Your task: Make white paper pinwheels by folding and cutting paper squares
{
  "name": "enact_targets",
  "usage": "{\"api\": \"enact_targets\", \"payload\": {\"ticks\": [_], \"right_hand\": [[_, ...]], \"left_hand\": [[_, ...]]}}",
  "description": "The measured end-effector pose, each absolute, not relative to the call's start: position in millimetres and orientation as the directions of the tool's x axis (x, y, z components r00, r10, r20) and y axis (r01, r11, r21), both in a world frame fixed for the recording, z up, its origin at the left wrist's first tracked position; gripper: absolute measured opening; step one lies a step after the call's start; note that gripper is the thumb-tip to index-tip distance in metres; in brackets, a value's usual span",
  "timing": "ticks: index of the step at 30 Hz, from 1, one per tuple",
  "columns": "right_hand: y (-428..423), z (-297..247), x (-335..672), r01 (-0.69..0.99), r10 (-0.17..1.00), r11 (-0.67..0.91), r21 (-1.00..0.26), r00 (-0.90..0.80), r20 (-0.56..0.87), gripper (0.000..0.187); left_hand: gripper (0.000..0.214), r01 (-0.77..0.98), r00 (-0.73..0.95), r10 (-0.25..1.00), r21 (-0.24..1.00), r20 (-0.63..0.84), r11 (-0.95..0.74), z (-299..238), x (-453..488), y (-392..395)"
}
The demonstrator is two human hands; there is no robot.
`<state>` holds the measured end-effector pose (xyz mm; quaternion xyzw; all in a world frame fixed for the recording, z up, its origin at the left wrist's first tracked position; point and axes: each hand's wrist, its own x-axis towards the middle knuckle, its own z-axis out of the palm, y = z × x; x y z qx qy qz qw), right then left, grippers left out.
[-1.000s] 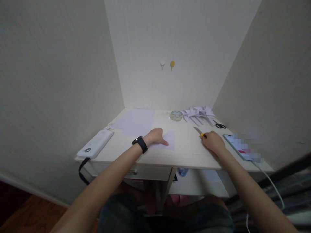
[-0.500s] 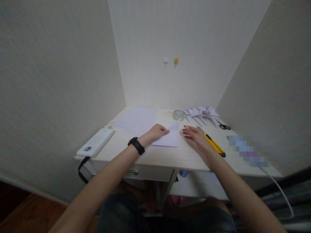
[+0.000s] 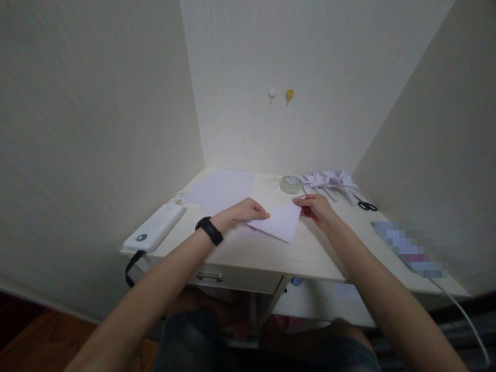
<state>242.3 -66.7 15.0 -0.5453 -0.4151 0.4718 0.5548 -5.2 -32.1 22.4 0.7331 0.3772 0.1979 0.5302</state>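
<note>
A sheet of paper (image 3: 282,221), pale and folded at an angle, is held between my two hands just over the desk. My left hand (image 3: 250,211) pinches its left side, thumb on top. At its upper right corner, the thumb and fingers of my right hand (image 3: 315,207) grip the edge. Part of another pale sheet shows flat on the desk below it. Behind my left hand lie more sheets of paper (image 3: 227,186). A roll of clear tape (image 3: 290,184) sits beyond the held sheet, beside several folded paper pinwheels (image 3: 329,182).
Black-handled scissors (image 3: 367,206) lie at the right back of the desk (image 3: 232,261). A white power bank (image 3: 155,227) with a black strap stands at the left edge. A blurred-out device (image 3: 408,249) with a white cable is at the right. Walls enclose the back and sides.
My right hand has moved to the paper's upper right corner and closed on it. The paper has turned and its right part is lifted. The yellow cutter is now hidden behind my right arm.
</note>
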Motion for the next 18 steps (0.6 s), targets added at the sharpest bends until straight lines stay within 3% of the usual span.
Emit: {"api": "enact_targets", "payload": {"ticks": [3,9,13,15,17,18], "right_hand": [[-64.9,19.6,250.9,-0.089,0.967,-0.022,-0.996,0.252,-0.044,0.016],[-54.9,32.4,262.1,-0.139,0.96,-0.005,-0.99,0.275,-0.043,0.009],[-53.2,29.9,266.7,-0.166,0.862,0.019,-0.986,0.503,-0.068,0.004],[-61.4,19.6,256.8,0.027,0.865,0.012,-1.0,0.501,0.024,0.004],[-76.4,4.7,238.8,0.363,0.941,0.046,-0.931,0.296,0.162,0.007],[-85.7,-3.2,228.5,0.534,0.953,0.14,-0.834,0.155,0.26,0.013]], "left_hand": [[0.029,0.316,0.673,0.71,0.949,-0.209,-0.02,25.5,-14.1,-28.3],[0.028,0.262,0.644,0.738,0.965,-0.201,0.034,31.1,-24.3,-26.0],[0.023,0.173,0.51,0.846,0.982,-0.157,0.079,35.7,-34.8,-18.5],[0.021,0.115,0.382,0.917,0.991,-0.113,0.074,36.9,-37.1,-10.4],[0.018,0.092,0.305,0.948,0.993,-0.094,0.069,36.0,-34.8,-1.8],[0.018,0.102,0.295,0.951,0.992,-0.097,0.07,34.6,-31.7,1.7]]}}
